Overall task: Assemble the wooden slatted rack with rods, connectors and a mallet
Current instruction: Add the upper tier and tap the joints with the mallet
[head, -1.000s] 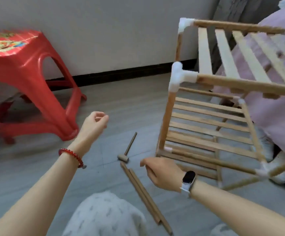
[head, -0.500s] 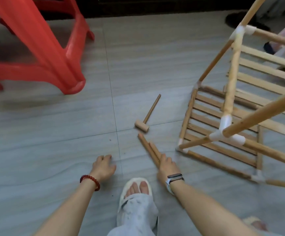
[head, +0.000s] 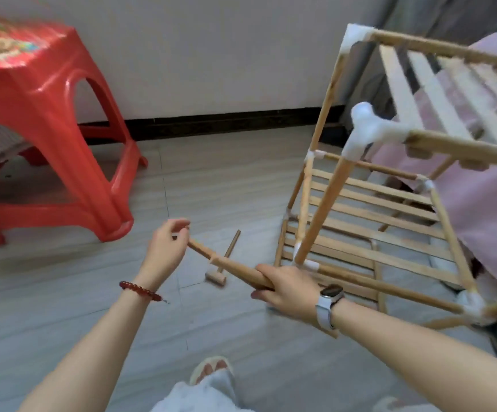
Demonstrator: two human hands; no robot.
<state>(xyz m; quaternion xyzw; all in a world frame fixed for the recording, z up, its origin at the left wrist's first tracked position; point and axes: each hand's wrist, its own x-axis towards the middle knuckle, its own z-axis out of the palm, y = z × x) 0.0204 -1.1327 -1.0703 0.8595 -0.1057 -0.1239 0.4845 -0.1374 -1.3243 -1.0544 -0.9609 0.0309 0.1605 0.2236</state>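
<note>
Rack [head: 369,221]: pale wood, slats and round rods, matt, unvarnished look.
Connectors [head: 366,129] at rack corners: white plastic, smooth, slight sheen.
Rods [head: 232,267] left of rack, gripped by right hand [head: 288,288], pinched by left hand [head: 167,248]: wood, matt, smooth.
Mallet [head: 222,267] left of rack: pale bare wood, matt.
Stool [head: 48,120] far left of rack: red plastic, glossy, printed top.
Floor [head: 63,292] under rack: grey tile, wood-grain pattern, low sheen.
Cloth [head: 491,203] right of rack: pink, soft, matt.

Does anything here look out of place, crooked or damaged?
Nothing looks damaged or spilled. The half-built rack looks slanted, though the wide lens may exaggerate this. The mallet lies loose on the floor. Both hands hold wooden rods.
</note>
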